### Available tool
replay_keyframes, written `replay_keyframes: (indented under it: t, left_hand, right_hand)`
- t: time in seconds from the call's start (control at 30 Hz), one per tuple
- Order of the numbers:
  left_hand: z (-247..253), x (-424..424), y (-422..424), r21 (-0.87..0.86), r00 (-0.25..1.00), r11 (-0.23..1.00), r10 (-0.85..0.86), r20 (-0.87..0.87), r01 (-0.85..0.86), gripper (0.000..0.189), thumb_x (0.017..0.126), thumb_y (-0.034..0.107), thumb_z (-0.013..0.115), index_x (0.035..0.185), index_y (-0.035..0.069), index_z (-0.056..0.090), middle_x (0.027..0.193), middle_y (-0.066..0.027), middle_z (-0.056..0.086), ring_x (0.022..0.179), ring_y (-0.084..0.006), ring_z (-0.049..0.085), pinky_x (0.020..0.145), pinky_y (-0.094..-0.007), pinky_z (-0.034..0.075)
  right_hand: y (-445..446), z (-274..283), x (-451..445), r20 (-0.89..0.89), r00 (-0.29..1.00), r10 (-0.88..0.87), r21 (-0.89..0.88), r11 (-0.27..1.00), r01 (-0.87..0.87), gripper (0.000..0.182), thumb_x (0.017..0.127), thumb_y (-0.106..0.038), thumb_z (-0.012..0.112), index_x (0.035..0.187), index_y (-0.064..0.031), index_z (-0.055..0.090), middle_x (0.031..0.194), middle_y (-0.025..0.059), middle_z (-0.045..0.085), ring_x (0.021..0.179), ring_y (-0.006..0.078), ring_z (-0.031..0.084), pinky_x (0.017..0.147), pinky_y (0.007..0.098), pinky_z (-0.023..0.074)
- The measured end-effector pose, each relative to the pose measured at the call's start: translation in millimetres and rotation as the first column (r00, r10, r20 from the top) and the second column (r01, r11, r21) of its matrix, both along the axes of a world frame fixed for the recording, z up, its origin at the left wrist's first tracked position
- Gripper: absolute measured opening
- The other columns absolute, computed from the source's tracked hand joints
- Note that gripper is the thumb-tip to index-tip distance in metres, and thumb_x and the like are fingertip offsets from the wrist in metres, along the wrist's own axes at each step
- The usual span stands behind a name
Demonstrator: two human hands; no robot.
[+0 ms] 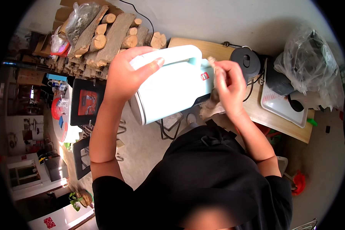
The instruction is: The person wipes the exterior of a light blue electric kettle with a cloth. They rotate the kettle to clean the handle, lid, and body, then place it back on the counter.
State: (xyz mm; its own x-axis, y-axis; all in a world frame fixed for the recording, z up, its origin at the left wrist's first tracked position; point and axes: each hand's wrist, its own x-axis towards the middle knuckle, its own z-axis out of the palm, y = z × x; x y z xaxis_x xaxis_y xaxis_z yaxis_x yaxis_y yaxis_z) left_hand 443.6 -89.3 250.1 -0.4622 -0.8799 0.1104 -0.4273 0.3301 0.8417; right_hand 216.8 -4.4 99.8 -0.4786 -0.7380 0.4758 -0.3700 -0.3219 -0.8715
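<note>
A pale mint and white appliance with a large fixed handle (169, 92) is held tilted in front of me, above the floor. A ribbed white end faces lower left, a dark part shows at its lower right edge, and a small red sticker (204, 76) marks its side. My left hand (125, 76) is wrapped around the left end of the handle, thumb on top. At the other end, my right hand (231, 82) pinches a beige, frayed cloth (212, 106) against or close beside the body; contact is unclear. Much of the cloth hangs behind my right fingers.
A wooden table (276, 120) against the wall bears a black lidded device (245, 61), a white tray (284, 107) and a plastic-covered item (304, 63). Stacked firewood (112, 37) stands at upper left. Black-framed chairs (87, 102) and a stool (170, 122) are nearby.
</note>
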Motion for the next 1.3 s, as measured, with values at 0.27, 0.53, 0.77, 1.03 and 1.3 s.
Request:
replay_keyframes:
  t: [0.27, 0.53, 0.77, 1.03, 1.3]
  left_hand:
    - [-3.9, -19.3, 4.8, 0.106, 0.996, 0.994, -0.01, -0.091, 0.019, 0.031, 0.087, 0.018, 0.078, 0.107, -0.005, 0.073, 0.089, -0.0087, 0.074, 0.079, -0.0129, 0.069, 0.071, -0.0284, 0.054]
    - [-4.1, -26.7, 8.2, -0.018, 0.998, 0.998, -0.063, 0.02, 0.063, 0.036, 0.084, 0.019, 0.08, 0.109, -0.005, 0.073, 0.091, -0.0104, 0.075, 0.08, -0.0137, 0.07, 0.072, -0.0286, 0.055]
    - [-1.6, -13.1, 2.2, -0.042, 0.999, 0.999, -0.004, 0.053, 0.006, 0.039, 0.083, 0.022, 0.081, 0.11, -0.005, 0.073, 0.094, -0.0115, 0.075, 0.083, -0.0142, 0.07, 0.074, -0.0294, 0.055]
    - [4.3, 14.6, -6.9, 0.037, 0.996, 0.996, 0.08, -0.034, -0.079, 0.041, 0.083, 0.023, 0.081, 0.112, -0.005, 0.072, 0.097, -0.0107, 0.074, 0.087, -0.0159, 0.069, 0.079, -0.028, 0.053]
    - [6.3, 16.5, -5.7, 0.078, 0.99, 0.993, 0.096, -0.107, -0.088, 0.043, 0.084, 0.024, 0.082, 0.113, -0.006, 0.072, 0.098, -0.0113, 0.074, 0.087, -0.0155, 0.068, 0.08, -0.0276, 0.053]
  right_hand:
    - [-24.7, 30.5, 6.3, 0.041, 0.992, 0.118, 0.142, 0.982, -0.122, 0.029, 0.082, -0.012, 0.083, 0.1, -0.0011, 0.064, 0.098, 0.0097, 0.064, 0.086, 0.0195, 0.065, 0.077, 0.0333, 0.0539]
    - [-44.2, 21.7, -6.7, -0.104, 0.974, 0.201, 0.297, 0.941, -0.162, 0.037, 0.088, -0.025, 0.078, 0.107, 0.0005, 0.06, 0.101, 0.0171, 0.065, 0.088, 0.0292, 0.068, 0.078, 0.0406, 0.0551]
    - [-39.2, 13.6, -19.4, 0.007, 0.908, 0.418, 0.193, 0.891, -0.411, 0.034, 0.09, -0.016, 0.077, 0.115, 0.0004, 0.061, 0.109, 0.0119, 0.065, 0.095, 0.023, 0.066, 0.083, 0.0356, 0.0543]
    - [-28.6, -14.3, -35.9, 0.404, 0.894, 0.192, 0.242, 0.921, -0.307, 0.025, 0.092, -0.018, 0.079, 0.105, -0.0008, 0.066, 0.102, 0.0035, 0.066, 0.093, 0.0106, 0.062, 0.086, 0.0259, 0.0505]
    - [-36.2, -13.0, -24.7, 0.096, 0.984, 0.149, 0.066, 0.986, -0.155, 0.008, 0.089, -0.005, 0.074, 0.097, -0.0038, 0.077, 0.102, 0.0058, 0.065, 0.094, 0.0153, 0.063, 0.083, 0.0268, 0.0504]
